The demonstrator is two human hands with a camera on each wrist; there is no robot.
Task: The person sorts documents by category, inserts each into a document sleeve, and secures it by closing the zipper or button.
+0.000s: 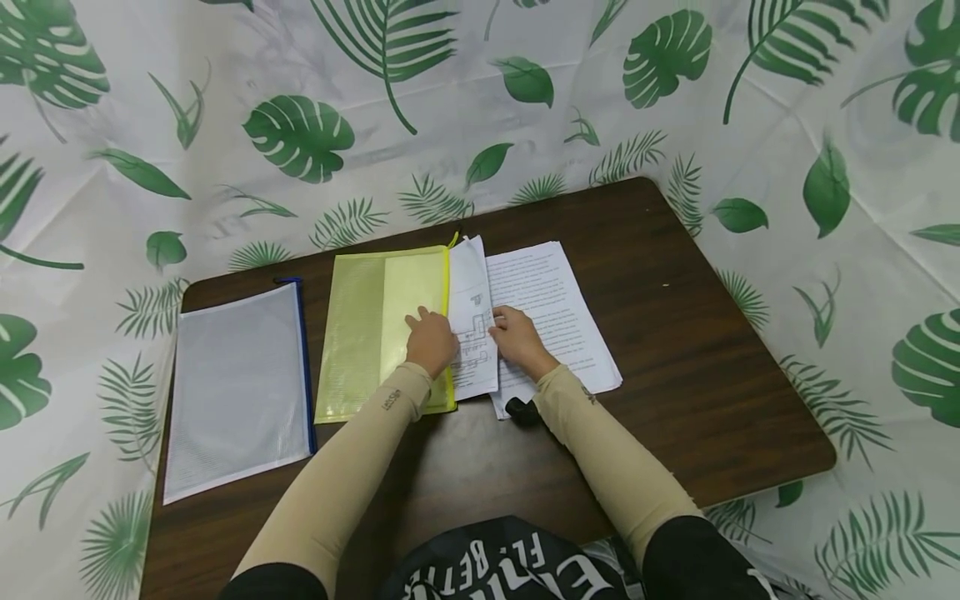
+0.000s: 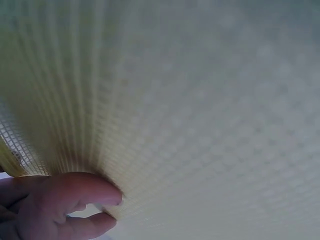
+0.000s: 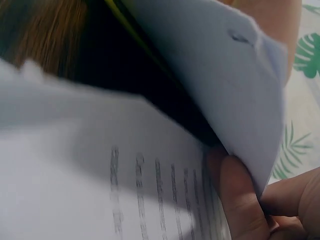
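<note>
A yellow mesh zip pouch (image 1: 367, 333) lies flat in the middle of a dark brown table (image 1: 697, 350). My left hand (image 1: 431, 340) sits on its right, zipper edge. In the left wrist view the thumb and a finger of the left hand (image 2: 65, 205) pinch the yellow mesh (image 2: 200, 100). A white sheet with a diagram (image 1: 472, 333) sticks partly out of that edge. My right hand (image 1: 517, 337) pinches this sheet (image 3: 235, 85) by its right side, with the thumb (image 3: 240, 200) under it. Beneath lies a stack of printed pages (image 1: 558, 312), whose text is blurred in the right wrist view (image 3: 125, 190).
A clear mesh pouch with a blue zipper (image 1: 232, 383) lies at the table's left end. A white cloth with green leaf print (image 1: 825, 125) hangs behind and around the table. Bare wood shows on the right half and along the near edge.
</note>
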